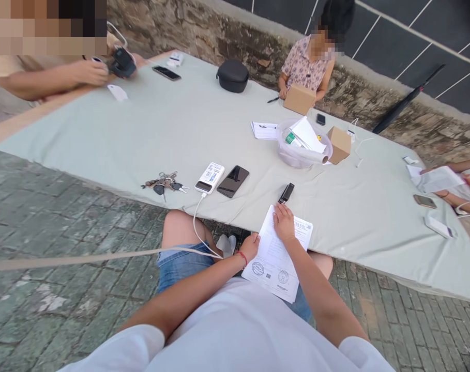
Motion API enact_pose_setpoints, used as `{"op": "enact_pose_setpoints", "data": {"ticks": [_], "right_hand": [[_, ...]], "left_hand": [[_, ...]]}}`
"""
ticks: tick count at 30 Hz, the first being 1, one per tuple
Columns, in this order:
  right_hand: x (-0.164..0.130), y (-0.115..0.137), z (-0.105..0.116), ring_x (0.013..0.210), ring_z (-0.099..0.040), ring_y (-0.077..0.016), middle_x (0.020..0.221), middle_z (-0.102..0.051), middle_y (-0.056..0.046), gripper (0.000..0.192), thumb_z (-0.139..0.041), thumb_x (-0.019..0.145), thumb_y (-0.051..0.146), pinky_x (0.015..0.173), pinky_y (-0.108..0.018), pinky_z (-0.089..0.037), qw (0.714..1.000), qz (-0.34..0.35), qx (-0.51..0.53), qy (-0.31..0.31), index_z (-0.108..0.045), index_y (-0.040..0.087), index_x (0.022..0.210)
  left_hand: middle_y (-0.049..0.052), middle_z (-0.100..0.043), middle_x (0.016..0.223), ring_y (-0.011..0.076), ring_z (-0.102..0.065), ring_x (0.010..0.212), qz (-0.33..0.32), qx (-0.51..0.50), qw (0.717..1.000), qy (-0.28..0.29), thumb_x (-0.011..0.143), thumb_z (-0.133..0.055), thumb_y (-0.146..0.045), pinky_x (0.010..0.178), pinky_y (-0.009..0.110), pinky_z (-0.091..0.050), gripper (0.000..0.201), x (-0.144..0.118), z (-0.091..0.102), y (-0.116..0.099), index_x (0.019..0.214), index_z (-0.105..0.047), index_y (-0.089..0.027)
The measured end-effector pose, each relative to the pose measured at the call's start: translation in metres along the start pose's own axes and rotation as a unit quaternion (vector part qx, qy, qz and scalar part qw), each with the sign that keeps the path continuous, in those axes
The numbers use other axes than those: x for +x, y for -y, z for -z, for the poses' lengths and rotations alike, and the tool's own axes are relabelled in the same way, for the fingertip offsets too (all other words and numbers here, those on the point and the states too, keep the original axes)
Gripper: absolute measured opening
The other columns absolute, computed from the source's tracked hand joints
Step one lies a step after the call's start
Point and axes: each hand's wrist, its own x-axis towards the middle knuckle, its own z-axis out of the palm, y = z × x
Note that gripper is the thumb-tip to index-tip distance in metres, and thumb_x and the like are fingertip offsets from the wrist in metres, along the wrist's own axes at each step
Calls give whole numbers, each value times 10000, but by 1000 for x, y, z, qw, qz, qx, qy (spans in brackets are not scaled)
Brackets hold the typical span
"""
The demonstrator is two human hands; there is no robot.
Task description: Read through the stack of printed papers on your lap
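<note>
A printed paper sheet (275,258) with round stamps hangs over the near edge of the grey-green table (188,129). My left hand (251,246), with a red string on the wrist, grips the sheet's left edge below the table edge. My right hand (284,222) lies flat on top of the sheet, fingers pointing to a small black device (286,192) just beyond it.
On the table lie keys (164,183), a white power bank (210,177) with a cable, a black phone (233,181), a clear bowl of papers (303,143), two cardboard boxes (339,144) and a black case (232,75). Other people sit at the far side, left and right.
</note>
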Motion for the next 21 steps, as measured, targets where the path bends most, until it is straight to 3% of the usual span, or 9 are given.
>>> {"op": "enact_pose_setpoints", "data": {"ticks": [8,21], "right_hand": [[5,2,2,1465,-447,-276,1517,-572,-129,415,-381,1053,256,1212,-512,-309,998,11,-26,48,-647,176,1361],[6,0,1,1453,-454,-286,1514,-578,-112,413,-378,1053,268,1202,-517,-320,999,22,-34,34,-660,200,1348]], "left_hand": [[-15,-552,739,162,-524,745,-8,-18,1000,-3,976,-443,-228,772,286,-410,246,-2,-2,0,735,-484,-212],[1,-565,734,182,-547,758,-11,-11,1000,3,988,-437,-236,794,306,-435,252,-6,0,-8,741,-481,-219]]}}
